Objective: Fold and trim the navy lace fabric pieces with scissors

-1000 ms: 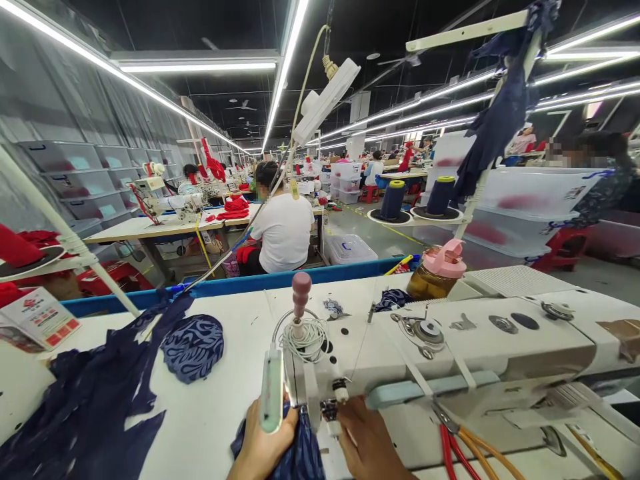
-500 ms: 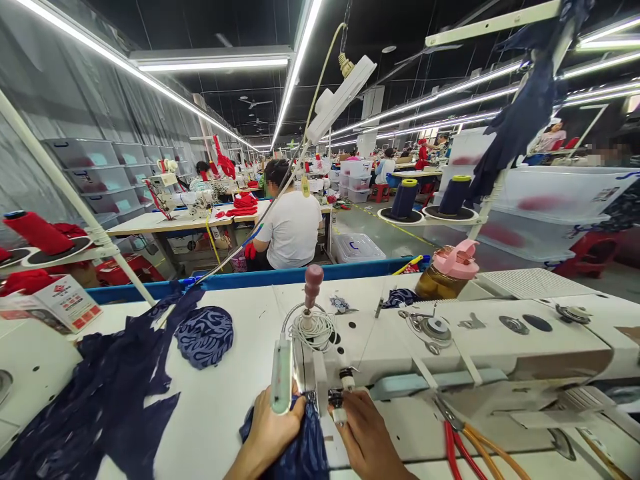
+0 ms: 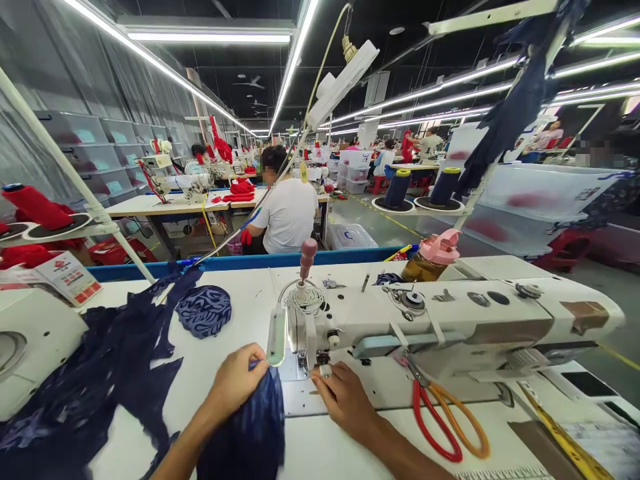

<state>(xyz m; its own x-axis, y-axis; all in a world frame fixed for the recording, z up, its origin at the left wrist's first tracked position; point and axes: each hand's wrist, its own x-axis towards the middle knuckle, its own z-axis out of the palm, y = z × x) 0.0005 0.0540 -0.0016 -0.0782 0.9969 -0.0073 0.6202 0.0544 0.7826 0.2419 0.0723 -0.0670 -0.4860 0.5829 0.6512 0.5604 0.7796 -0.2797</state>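
Note:
My left hand [image 3: 235, 381] is closed on a bunched navy patterned fabric piece [image 3: 247, 433], which lies on the white table left of the needle. My right hand [image 3: 344, 399] rests on the machine bed just below the presser foot [image 3: 323, 365] of the white sewing machine [image 3: 440, 320], fingers curled with the tips at the foot. What those fingertips pinch, if anything, is hidden. A small lamp [image 3: 276, 337] hangs on the machine head between the two hands.
A heap of navy fabric [image 3: 100, 373] and a patterned cup piece [image 3: 204, 311] lie at left. Red and orange-handled scissors [image 3: 440, 420] sit at right by a yellow tape measure [image 3: 565, 437]. A pink-lidded bottle [image 3: 433, 257] stands behind the machine. A seated person in white [image 3: 287, 213] works ahead.
The view tilted down, showing more table. My left hand pulled the navy fabric left and toward me, away from the needle. My right hand stayed at the presser foot.

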